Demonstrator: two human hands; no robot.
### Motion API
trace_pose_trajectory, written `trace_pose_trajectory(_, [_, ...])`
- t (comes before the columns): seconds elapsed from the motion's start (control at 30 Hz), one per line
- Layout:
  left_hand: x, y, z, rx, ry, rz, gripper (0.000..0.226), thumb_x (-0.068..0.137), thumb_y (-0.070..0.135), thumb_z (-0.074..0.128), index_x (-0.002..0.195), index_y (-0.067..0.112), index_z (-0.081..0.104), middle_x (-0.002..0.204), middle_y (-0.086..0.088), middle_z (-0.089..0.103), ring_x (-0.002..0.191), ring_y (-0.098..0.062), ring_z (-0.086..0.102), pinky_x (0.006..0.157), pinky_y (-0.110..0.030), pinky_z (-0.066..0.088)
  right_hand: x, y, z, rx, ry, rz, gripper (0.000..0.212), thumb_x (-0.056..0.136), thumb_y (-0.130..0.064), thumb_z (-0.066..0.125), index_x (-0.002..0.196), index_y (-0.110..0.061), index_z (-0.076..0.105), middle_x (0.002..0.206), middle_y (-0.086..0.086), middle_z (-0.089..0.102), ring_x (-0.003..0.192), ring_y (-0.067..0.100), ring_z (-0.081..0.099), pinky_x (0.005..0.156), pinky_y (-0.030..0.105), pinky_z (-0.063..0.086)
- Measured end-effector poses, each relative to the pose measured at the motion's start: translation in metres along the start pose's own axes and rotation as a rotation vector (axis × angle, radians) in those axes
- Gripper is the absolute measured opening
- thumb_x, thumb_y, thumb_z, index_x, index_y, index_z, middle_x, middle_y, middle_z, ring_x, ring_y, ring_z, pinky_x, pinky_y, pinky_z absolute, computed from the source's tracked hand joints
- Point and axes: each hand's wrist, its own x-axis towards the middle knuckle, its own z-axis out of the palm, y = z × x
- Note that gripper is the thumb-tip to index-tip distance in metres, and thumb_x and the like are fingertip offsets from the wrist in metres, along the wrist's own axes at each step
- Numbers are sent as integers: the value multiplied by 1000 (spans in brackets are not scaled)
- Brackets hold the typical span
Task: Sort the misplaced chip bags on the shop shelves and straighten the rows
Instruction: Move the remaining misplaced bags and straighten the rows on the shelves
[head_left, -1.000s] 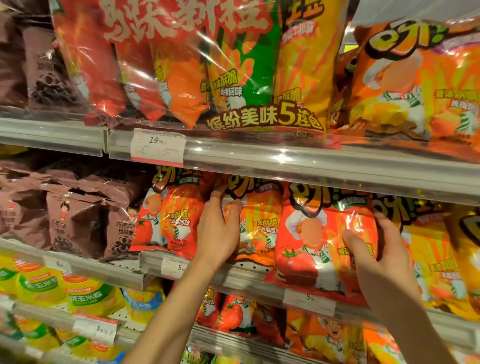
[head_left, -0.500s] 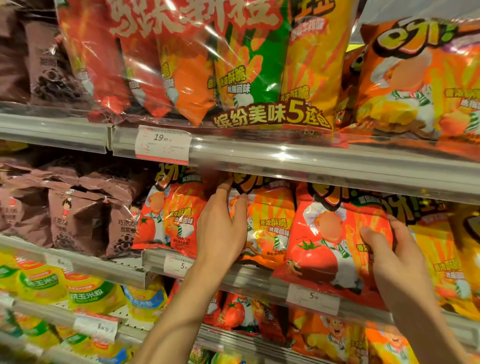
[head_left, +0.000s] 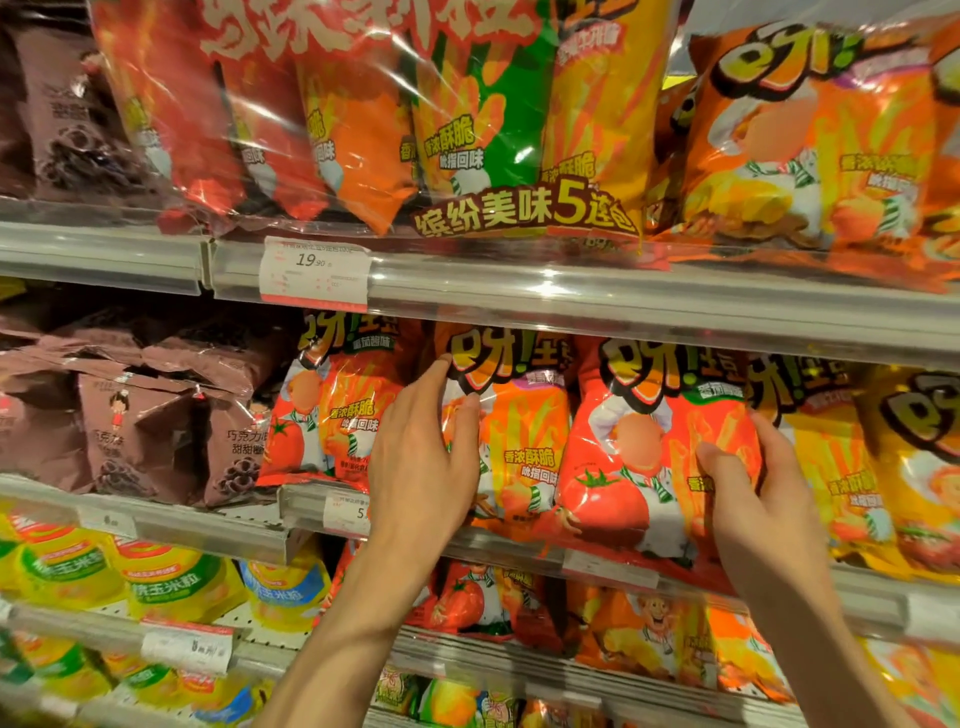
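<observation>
1. Brown bags (head_left: 140, 415) lean on the left of the middle shelf (head_left: 218, 525), beside the chip row.
2. A red tomato bag (head_left: 332, 415) stands upright at the row's left end, long axis vertical, front facing out.
3. The left hand (head_left: 421, 452) lies flat with fingers spread loosely on the left edge of the orange bag (head_left: 519, 441), holding nothing; its fingertips reach between that bag and the left red one.
4. The orange bag stands upright, logo on top.
5. The big red bag (head_left: 639, 467) stands upright just right of it, its bottom hanging over the shelf edge.
6. The right hand (head_left: 753, 499) grips that bag's right edge, thumb on the front, fingers behind.
7. Yellow bags (head_left: 883, 467) stand farther right.
8. The upper shelf carries a clear multipack (head_left: 415, 130) over a price tag (head_left: 314, 273).
</observation>
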Motion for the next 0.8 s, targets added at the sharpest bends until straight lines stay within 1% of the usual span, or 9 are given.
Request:
trace_pose_trajectory(0.07, [-2, 0, -4, -2, 9, 0, 47, 103, 33, 53, 147, 18, 48, 142, 2, 56, 132, -16, 50, 103, -31, 41, -1, 3, 2, 12, 5, -8, 69, 85, -52, 49, 149, -29, 39, 140, 0, 54, 128, 25, 50, 94, 36, 36])
trace_pose_trajectory(0.17, [-4, 0, -10, -3, 21, 7, 47, 102, 31, 55, 146, 18, 48, 142, 1, 57, 132, -15, 49, 102, -27, 38, -2, 7, 5, 2, 21, -12, 57, 98, -36, 54, 151, -26, 37, 146, -2, 49, 132, 21, 45, 94, 29, 30])
trace_pose_trajectory(0.3, [-8, 1, -18, -2, 14, 18, 47, 102, 30, 55, 147, 18, 47, 142, -1, 56, 132, -16, 48, 101, -25, 32, -9, 8, 6, -8, 41, 2, 56, 98, -33, 54, 151, -27, 36, 142, -3, 50, 130, 22, 47, 97, 32, 35])
trace_pose_trajectory(0.37, [-12, 1, -22, 3, 13, 34, 47, 102, 29, 55, 147, 17, 47, 143, -2, 56, 132, -17, 48, 102, -26, 33, -14, 9, 5, -6, 55, 8, 55, 98, -31, 54, 150, -27, 37, 133, -4, 55, 125, 22, 51, 98, 34, 38])
trace_pose_trajectory(0.47, [-17, 0, -28, 6, 16, 61, 46, 102, 29, 55, 146, 16, 49, 142, -2, 57, 132, -18, 49, 102, -26, 34, -21, 8, 2, 5, 57, 11, 51, 98, -28, 54, 147, -27, 40, 118, -5, 58, 111, 19, 54, 91, 32, 38])
trace_pose_trajectory(0.57, [-21, -5, -36, 1, 27, 60, 45, 102, 28, 55, 145, 16, 50, 141, -1, 57, 131, -18, 50, 103, -30, 37, -27, 7, -2, 14, 60, 29, 47, 99, -28, 54, 144, -28, 41, 101, -18, 58, 106, 19, 55, 90, 33, 40])
trace_pose_trajectory(0.6, [-23, -6, -40, -1, 36, 60, 44, 102, 27, 55, 145, 16, 50, 140, -1, 58, 130, -19, 50, 103, -31, 38, -29, 8, -2, 14, 63, 31, 49, 98, -32, 54, 145, -28, 40, 103, -20, 59, 109, 20, 56, 93, 36, 42])
trace_pose_trajectory(0.7, [-26, -13, -55, 9, 71, 51, 44, 101, 27, 57, 144, 16, 51, 138, -2, 60, 128, -17, 50, 99, -27, 37, -33, 4, 0, 9, 60, 15, 65, 90, -47, 53, 150, -29, 36, 137, -6, 56, 129, 22, 51, 106, 44, 42])
trace_pose_trajectory(0.8, [-29, -21, -72, 26, 104, 30, 45, 100, 28, 59, 144, 17, 51, 139, -3, 60, 129, -18, 50, 99, -25, 35, -32, 2, 6, 3, 55, -26, 56, 99, -30, 54, 151, -23, 36, 128, -13, 46, 117, 9, 45, 93, 25, 32])
